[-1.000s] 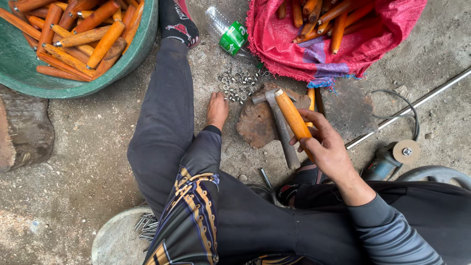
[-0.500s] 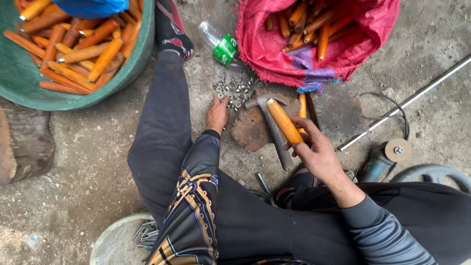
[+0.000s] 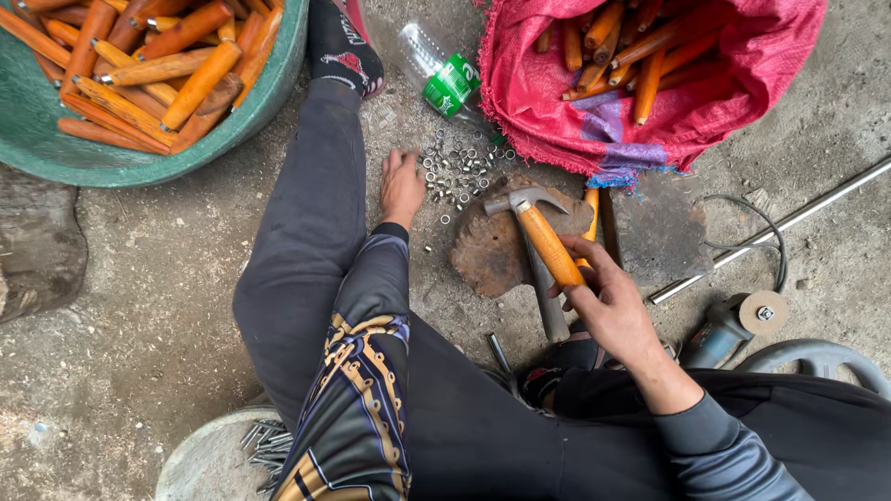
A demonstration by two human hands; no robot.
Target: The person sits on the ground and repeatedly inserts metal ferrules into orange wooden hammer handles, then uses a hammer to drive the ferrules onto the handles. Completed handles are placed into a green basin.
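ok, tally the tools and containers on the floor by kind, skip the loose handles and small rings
Hammer, in the right hand: 1
Angle grinder: 1
Green basin of orange handles: 1
Pink sack of orange handles: 1
Plastic bottle: 1
Total: 5
The left hand rests on the floor beside the metal rings.

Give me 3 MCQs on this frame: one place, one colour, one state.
1. Where does the left hand rest?
A in the basin B on the ground by the small metal rings C on the grinder
2. Colour of the basin?
A green B red C white
3. How is the right hand?
A open, empty B flat on the floor C closed on the hammer

B: fingers touch the floor at the ring pile.
A: its rim is green.
C: fingers wrap the orange handle.
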